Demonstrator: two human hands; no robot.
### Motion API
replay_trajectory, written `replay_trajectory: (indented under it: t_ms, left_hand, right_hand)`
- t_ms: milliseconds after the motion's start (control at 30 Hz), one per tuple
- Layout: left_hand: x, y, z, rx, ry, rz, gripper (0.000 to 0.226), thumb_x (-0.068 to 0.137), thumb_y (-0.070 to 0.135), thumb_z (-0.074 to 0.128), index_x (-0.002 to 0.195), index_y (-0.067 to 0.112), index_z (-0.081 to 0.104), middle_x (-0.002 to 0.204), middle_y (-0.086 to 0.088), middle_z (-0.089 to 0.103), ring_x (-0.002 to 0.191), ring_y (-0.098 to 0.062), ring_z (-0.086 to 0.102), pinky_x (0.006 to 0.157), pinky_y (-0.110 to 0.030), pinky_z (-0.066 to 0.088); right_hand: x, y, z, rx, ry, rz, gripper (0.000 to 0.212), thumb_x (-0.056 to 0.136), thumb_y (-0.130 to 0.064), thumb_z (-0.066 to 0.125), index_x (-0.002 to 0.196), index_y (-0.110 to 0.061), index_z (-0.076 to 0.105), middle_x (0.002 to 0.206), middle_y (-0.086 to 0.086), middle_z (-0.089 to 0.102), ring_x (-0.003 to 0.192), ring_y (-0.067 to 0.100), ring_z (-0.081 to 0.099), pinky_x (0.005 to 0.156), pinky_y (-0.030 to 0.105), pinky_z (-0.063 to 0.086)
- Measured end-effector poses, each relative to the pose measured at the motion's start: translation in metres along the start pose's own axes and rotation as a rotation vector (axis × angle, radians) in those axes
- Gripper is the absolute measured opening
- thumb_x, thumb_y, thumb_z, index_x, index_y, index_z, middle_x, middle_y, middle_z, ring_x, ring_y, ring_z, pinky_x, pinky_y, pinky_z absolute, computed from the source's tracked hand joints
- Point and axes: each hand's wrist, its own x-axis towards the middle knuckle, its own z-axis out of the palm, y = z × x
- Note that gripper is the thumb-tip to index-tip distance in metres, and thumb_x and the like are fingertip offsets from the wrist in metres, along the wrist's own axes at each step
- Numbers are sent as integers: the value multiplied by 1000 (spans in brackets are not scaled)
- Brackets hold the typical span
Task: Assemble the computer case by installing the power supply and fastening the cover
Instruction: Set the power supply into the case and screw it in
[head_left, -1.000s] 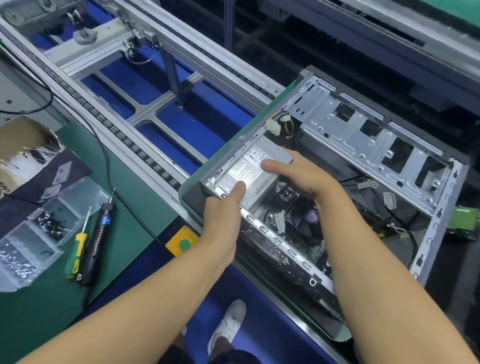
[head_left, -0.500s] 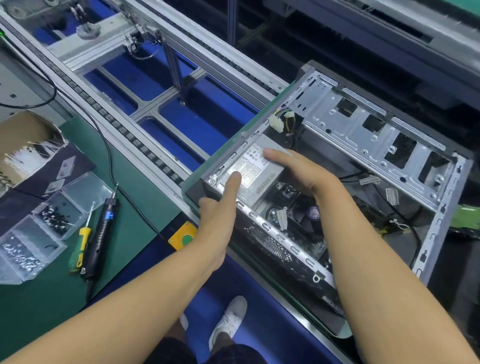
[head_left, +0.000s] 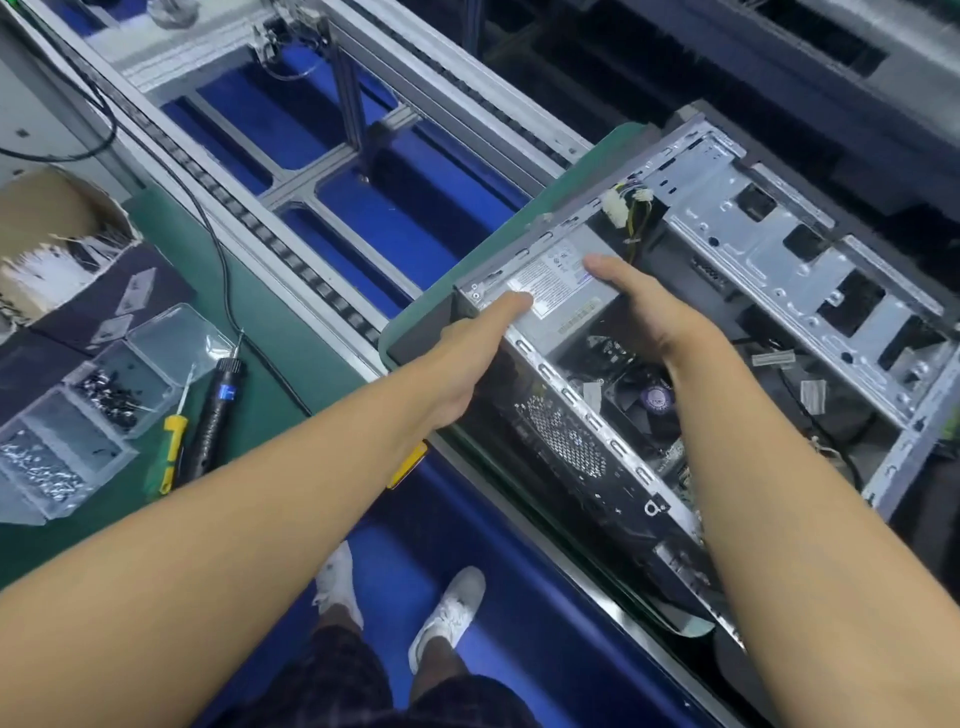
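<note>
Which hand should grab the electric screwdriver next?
Left, probably. The electric screwdriver lies on the mat on that side, nearer the left hand, which shows only a thumb on the power supply. The right hand grips the power supply and can steady it.
</note>
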Motion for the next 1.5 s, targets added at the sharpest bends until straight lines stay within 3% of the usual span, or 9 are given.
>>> replay_trajectory:
  t_ms: [167, 300, 567, 700, 900, 1000, 1200, 1367, 1500]
  left_hand:
    - [0, -25, -22, 147, -66, 33, 133, 61, 95, 49, 159, 23, -3, 167, 6, -2, 152, -18, 12, 122, -50, 19]
    - [-4, -36, -37, -98, -104, 18, 108, 77, 70, 63, 156, 10, 21, 162, -2, 28, 143, -18, 37, 121, -44, 27]
    - [-19, -21, -27, -262, -104, -14, 122, 57, 55, 72, 151, -3, 20, 164, -12, 19, 149, -34, 23, 117, -57, 29]
    - [-24, -22, -21, -362, -51, -13, 114, 55, 53, 74, 149, 5, 31, 155, -10, 40, 141, -34, 39, 115, -64, 26]
    - [-21, -24, -13, -330, -44, -38, 126, 58, 59, 69, 160, 23, 4, 166, -1, 14, 150, -31, 21, 117, -62, 21]
    - [-22, -26, -8, -336, -5, -38, 122, 63, 60, 66, 159, 21, 2, 165, 4, 13, 150, -26, 20, 117, -60, 24]
    - [-34, -36, -3, -417, 85, 42, 102, 51, 64, 66, 141, 21, 42, 141, 1, 55, 131, -26, 51, 114, -58, 33]
    - [-40, -45, -3, -403, 178, 111, 122, 44, 70, 65, 146, 9, 38, 141, -12, 56, 132, -36, 50, 115, -51, 35]
    - [-39, -57, -10, -417, 143, 63, 94, 55, 64, 74, 132, 13, 57, 129, 2, 65, 126, -17, 56, 118, -41, 32]
  right_hand:
    - [-7, -4, 4, -70, 86, -46, 49, 104, -39, 52, 142, -8, 56, 139, 14, 65, 130, 32, 60, 113, 42, 44]
    - [-14, -6, 11, -124, 165, -80, 42, 106, -36, 52, 133, -4, 60, 136, 17, 66, 125, 33, 63, 112, 43, 46]
    - [-16, -7, 24, -132, 217, -46, 45, 90, -61, 67, 111, -21, 73, 112, 4, 78, 108, 24, 72, 115, 50, 40]
    - [-14, -3, 24, -121, 251, -56, 36, 94, -54, 65, 104, -20, 73, 104, 3, 79, 91, 17, 75, 107, 43, 47]
    - [-5, -5, 15, -134, 215, -60, 43, 89, -53, 69, 112, -15, 71, 112, 11, 77, 100, 25, 72, 109, 47, 49]
    - [0, -6, 8, -124, 161, -69, 45, 84, -51, 71, 112, -16, 71, 104, 6, 78, 95, 21, 73, 94, 38, 53]
    - [5, -12, 14, -175, 55, -95, 47, 92, -45, 69, 122, -9, 66, 112, 11, 74, 99, 23, 70, 93, 36, 54]
    - [3, -18, 27, -227, 10, -92, 52, 84, -50, 67, 120, -12, 67, 116, 13, 70, 104, 26, 65, 104, 44, 46]
    - [3, -14, 26, -269, 16, -90, 43, 96, -50, 62, 118, -15, 70, 107, 3, 76, 97, 17, 72, 92, 33, 50]
